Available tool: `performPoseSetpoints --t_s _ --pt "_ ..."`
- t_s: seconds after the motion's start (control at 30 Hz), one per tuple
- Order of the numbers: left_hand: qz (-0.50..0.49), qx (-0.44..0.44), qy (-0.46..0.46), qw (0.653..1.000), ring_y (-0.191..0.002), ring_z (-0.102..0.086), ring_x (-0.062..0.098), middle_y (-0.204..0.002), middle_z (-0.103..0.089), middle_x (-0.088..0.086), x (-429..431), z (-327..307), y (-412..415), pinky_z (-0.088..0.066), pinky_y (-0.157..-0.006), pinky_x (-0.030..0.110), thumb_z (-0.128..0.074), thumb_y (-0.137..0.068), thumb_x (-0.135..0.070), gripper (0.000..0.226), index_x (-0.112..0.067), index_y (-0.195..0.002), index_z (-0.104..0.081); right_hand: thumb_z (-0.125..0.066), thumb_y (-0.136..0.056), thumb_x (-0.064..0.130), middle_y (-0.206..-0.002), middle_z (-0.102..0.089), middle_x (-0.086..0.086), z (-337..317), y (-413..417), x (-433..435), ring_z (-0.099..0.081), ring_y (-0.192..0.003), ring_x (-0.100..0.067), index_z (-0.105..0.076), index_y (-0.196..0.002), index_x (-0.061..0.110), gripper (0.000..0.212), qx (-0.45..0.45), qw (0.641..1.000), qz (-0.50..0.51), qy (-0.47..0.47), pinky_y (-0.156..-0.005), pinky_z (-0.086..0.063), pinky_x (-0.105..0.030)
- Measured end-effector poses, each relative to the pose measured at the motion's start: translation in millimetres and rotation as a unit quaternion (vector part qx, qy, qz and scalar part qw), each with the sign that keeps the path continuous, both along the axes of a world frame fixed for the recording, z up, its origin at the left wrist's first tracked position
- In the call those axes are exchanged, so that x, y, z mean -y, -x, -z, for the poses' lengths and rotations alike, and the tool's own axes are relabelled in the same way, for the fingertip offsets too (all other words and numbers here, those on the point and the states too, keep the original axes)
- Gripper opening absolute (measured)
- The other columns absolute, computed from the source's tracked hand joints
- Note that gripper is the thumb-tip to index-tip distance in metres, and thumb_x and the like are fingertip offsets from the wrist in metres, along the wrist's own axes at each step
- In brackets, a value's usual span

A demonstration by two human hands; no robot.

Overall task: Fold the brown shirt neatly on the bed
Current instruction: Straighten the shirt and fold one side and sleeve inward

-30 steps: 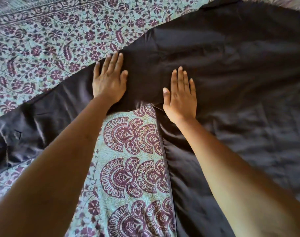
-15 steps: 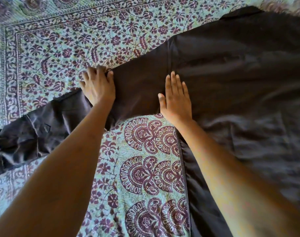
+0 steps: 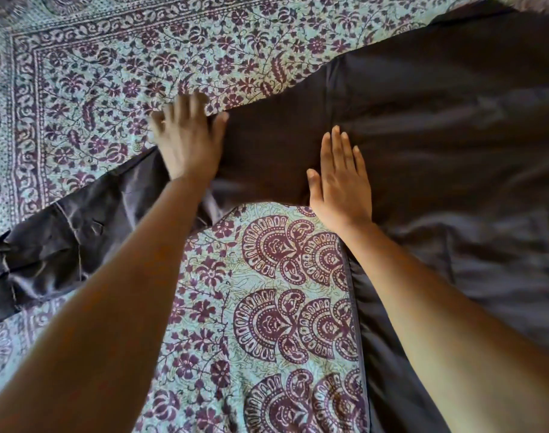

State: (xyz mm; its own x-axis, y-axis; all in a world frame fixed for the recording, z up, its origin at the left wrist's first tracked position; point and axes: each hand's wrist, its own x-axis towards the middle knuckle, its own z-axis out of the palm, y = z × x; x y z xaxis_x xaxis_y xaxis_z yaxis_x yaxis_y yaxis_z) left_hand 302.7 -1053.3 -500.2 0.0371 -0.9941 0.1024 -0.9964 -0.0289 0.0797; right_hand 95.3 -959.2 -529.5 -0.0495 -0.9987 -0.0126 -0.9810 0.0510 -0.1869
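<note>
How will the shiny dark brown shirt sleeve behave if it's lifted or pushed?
Probably floppy: the shiny dark brown shirt sleeve lies crumpled in soft creases near its cuff. Likely light and thin, since it follows the patterned turquoise bedspread closely. Its sheen suggests it may slide, which may be why the flat right hand pins the fabric.

- A bed fills the whole view, seen from above.
- It is covered by a pale turquoise printed bedspread, flat and lightly creased.
- Small dark plum flowers and trailing leaves cover the bedspread's far half.
- A framed border band of plum scrolls and dots runs along the left edge and turns a corner at the far left.
- Large plum fan-shaped medallions sit in a column from the middle to the near edge.
- The light is soft and even across the cloth.
- A pale blurred strip shows at the far right corner, too indistinct to identify.
</note>
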Motion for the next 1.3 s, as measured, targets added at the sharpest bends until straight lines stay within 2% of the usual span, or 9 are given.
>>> performPoseSetpoints --t_s 0.13,0.23,0.53,0.63,0.7,0.83,1.0,1.13,1.3 --pt "0.110 -0.072 -0.082 0.988 -0.144 -0.014 0.018 -0.156 -0.018 0.003 -43 10 68 -0.005 -0.115 0.042 -0.028 -0.098 -0.041 0.055 -0.019 -0.147 -0.022 -0.011 -0.088 0.039 -0.155 -0.012 -0.016 0 -2 0 -0.010 -0.144 -0.024 -0.016 -0.146 0.002 0.069 -0.012 1.000 -0.005 -0.004 -0.116 -0.007 -0.037" --pt "0.107 -0.070 -0.114 0.985 -0.145 -0.004 0.014 -0.158 -0.006 -0.002 -59 21 64 0.001 -0.117 0.041 -0.024 -0.098 -0.045 0.060 -0.020 -0.150 -0.010 -0.009 -0.088 0.041 -0.155 -0.010 -0.016 -2 -1 0 -0.009 -0.144 -0.025 -0.013 -0.146 0.002 0.070 -0.014 1.000 0.001 -0.010 -0.116 -0.005 -0.038" --pt "-0.140 -0.039 -0.121 0.982 -0.146 -0.004 0.018 -0.159 -0.006 0.001 -103 13 -156 0.000 -0.117 0.046 -0.021 -0.100 -0.040 0.056 -0.018 -0.150 -0.008 -0.018 -0.095 0.039 -0.156 0.001 -0.016 -15 -2 3 0.001 -0.144 -0.026 -0.004 -0.147 0.002 0.065 -0.016 0.997 -0.005 -0.078 -0.116 0.002 -0.038" --pt "-0.166 -0.045 -0.112 0.979 -0.146 0.000 0.016 -0.159 -0.004 0.001 -96 9 -132 0.004 -0.117 0.045 -0.018 -0.100 -0.040 0.057 -0.015 -0.150 -0.006 -0.022 -0.097 0.036 -0.155 -0.001 -0.018 -28 -27 8 0.000 -0.144 -0.027 -0.006 -0.147 0.000 0.063 -0.009 0.997 0.001 -0.071 -0.116 0.001 -0.038" --pt "-0.127 -0.053 -0.102 0.985 -0.146 0.001 0.015 -0.158 -0.004 0.002 -91 7 -92 0.007 -0.117 0.041 -0.017 -0.100 -0.039 0.057 -0.015 -0.150 -0.004 -0.019 -0.096 0.037 -0.156 -0.002 -0.017 -35 -65 11 -0.001 -0.145 -0.026 -0.006 -0.147 0.001 0.063 0.017 0.998 -0.043 -0.041 -0.116 0.002 -0.036" --pt "-0.062 -0.068 -0.120 0.989 -0.145 0.001 0.013 -0.158 -0.001 -0.001 -98 14 -48 0.005 -0.117 0.040 -0.017 -0.100 -0.039 0.056 -0.018 -0.150 -0.002 -0.023 -0.100 0.033 -0.157 0.002 -0.012 -20 -128 8 0.003 -0.145 -0.021 -0.003 -0.148 0.005 0.059 0.046 0.991 -0.108 -0.066 -0.116 0.003 -0.035" --pt "-0.097 -0.041 -0.106 0.989 -0.145 -0.001 0.012 -0.158 -0.004 -0.004 -123 19 -143 0.005 -0.117 0.040 -0.018 -0.100 -0.039 0.055 -0.020 -0.150 -0.004 -0.014 -0.092 0.038 -0.155 -0.013 -0.013 -1 -129 0 -0.013 -0.144 -0.023 -0.015 -0.147 0.005 0.064 0.001 0.995 -0.101 -0.022 -0.116 -0.006 -0.039" --pt "-0.159 -0.031 -0.108 0.981 -0.145 -0.005 0.014 -0.158 -0.009 0.000 -148 13 -225 0.003 -0.118 0.037 -0.021 -0.100 -0.038 0.055 -0.019 -0.150 -0.008 -0.013 -0.092 0.038 -0.156 -0.010 -0.012 -3 -132 2 -0.010 -0.144 -0.022 -0.011 -0.147 0.006 0.064 -0.014 0.994 -0.100 -0.028 -0.116 -0.004 -0.039" --pt "-0.195 -0.032 -0.113 0.974 -0.146 -0.002 0.016 -0.158 -0.004 0.003 -141 7 -210 0.008 -0.117 0.040 -0.017 -0.100 -0.040 0.058 -0.014 -0.150 -0.005 -0.030 -0.097 0.030 -0.156 -0.001 -0.013 -15 -153 2 -0.001 -0.145 -0.024 -0.006 -0.147 0.004 0.061 -0.008 0.997 -0.060 -0.057 -0.117 0.000 -0.039"
